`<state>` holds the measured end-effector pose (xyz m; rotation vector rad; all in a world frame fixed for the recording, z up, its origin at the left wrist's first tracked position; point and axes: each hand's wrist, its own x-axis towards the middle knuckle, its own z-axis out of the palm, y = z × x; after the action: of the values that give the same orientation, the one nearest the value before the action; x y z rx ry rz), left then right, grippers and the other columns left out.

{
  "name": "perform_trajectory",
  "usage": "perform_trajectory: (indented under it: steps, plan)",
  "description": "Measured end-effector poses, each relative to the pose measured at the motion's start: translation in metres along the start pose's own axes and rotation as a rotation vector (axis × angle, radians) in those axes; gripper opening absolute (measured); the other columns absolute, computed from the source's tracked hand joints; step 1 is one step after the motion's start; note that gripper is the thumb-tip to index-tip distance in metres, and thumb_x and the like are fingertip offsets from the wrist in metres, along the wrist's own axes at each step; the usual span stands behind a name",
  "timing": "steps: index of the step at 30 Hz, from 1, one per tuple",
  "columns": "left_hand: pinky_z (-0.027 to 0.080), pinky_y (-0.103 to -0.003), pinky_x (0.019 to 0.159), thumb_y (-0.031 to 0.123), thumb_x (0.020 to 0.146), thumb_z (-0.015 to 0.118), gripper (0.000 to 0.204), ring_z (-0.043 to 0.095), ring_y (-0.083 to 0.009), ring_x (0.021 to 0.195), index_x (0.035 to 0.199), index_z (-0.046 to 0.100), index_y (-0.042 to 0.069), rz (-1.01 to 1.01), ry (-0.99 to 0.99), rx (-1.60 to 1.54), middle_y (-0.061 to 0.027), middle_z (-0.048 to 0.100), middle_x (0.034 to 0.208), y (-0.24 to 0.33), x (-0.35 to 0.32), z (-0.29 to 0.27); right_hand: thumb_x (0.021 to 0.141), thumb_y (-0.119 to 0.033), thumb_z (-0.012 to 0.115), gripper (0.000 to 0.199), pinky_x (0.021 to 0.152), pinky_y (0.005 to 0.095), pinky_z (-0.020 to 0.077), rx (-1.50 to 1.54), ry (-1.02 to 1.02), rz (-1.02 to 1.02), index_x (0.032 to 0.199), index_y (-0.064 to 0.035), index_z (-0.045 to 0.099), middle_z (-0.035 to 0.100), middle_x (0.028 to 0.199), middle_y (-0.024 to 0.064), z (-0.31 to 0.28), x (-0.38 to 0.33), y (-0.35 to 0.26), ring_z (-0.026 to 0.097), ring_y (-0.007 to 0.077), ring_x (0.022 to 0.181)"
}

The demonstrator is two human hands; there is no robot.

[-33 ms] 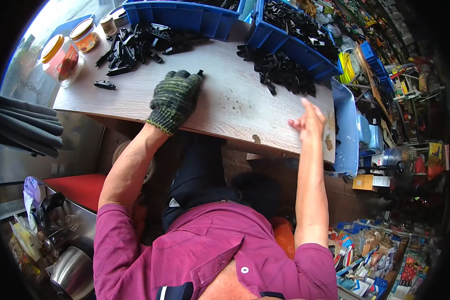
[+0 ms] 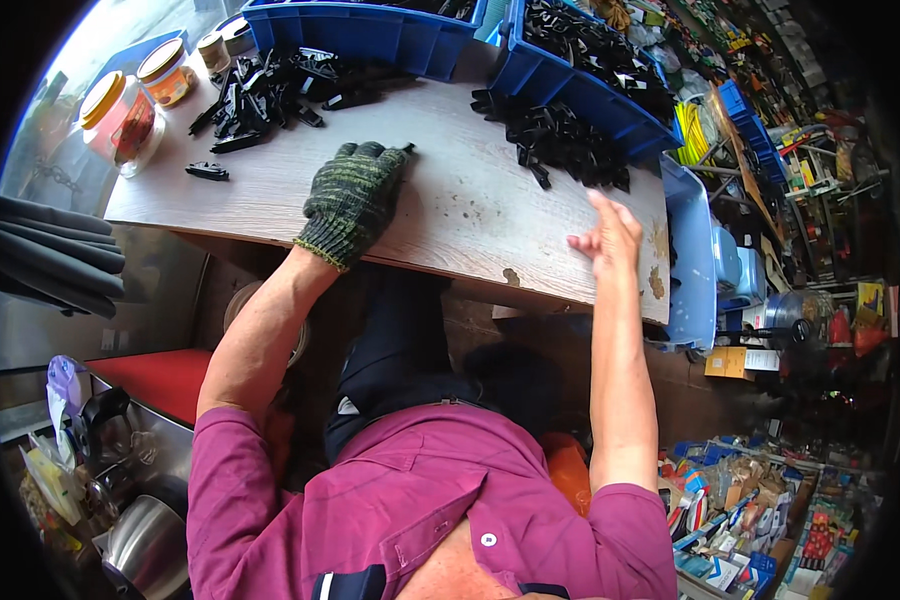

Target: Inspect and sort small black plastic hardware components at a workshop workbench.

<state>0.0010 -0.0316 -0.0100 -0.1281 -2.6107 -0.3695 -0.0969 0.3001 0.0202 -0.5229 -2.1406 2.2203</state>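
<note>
On my left hand is a dark green knitted glove. Its fingers are curled, and the tip of a small black part pokes out by the index finger; the rest of that part is hidden. My right hand is bare and open above the right side of the table, thumb and fingers apart, with nothing visible in it. Just beyond it lies a heap of small black parts. Another heap of longer black pieces is at the far left, and a single black piece rests apart from it.
The whitish wooden table has worn patches. Blue bins stand at its back, one in the middle and one at the right, holding black parts. Jars stand at the left; a pale blue bin adjoins the right edge.
My right hand has shifted slightly left. My left hand and the black part in it have moved very slightly to the right.
</note>
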Motion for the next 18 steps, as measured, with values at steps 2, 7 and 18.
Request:
perform_trajectory:
  steps: [2, 7, 18]
  plan:
    - [0.052, -0.046, 0.079, 0.018, 0.093, 0.060, 0.027, 0.063, -0.0356, 0.094, 0.120, 0.066, 0.014, 0.027, -0.018, -0.044, -0.0124, 0.067, 0.105, 0.007, 0.004, 0.003, 0.080, -0.025, 0.083, 0.037, 0.045, 0.0363, 0.0561, -0.169, -0.074, -0.034, 0.101, -0.0043, 0.061, 0.045, 0.055, -0.0002, 0.019, 0.001, 0.003, 0.045, 0.0110, 0.038]
    - [0.051, -0.048, 0.081, 0.022, 0.093, 0.061, 0.026, 0.062, -0.0355, 0.096, 0.117, 0.068, 0.014, -0.022, -0.059, 0.016, -0.0118, 0.068, 0.107, 0.011, 0.015, -0.002, 0.079, -0.027, 0.084, 0.039, 0.037, 0.0301, 0.0489, -0.447, -0.114, -0.060, 0.101, -0.0033, 0.062, 0.054, 0.064, 0.0023, 0.052, 0.006, -0.002, 0.046, 0.0096, 0.039]
    - [0.052, -0.047, 0.082, 0.029, 0.085, 0.074, 0.034, 0.065, -0.0364, 0.093, 0.111, 0.069, 0.008, -0.023, 0.336, -0.414, -0.0157, 0.069, 0.103, 0.048, 0.004, 0.019, 0.084, -0.026, 0.078, 0.028, 0.040, 0.0309, 0.0533, -0.475, -0.085, -0.110, 0.094, -0.0011, 0.070, 0.064, 0.071, 0.0067, 0.052, -0.001, 0.011, 0.055, 0.0129, 0.045]
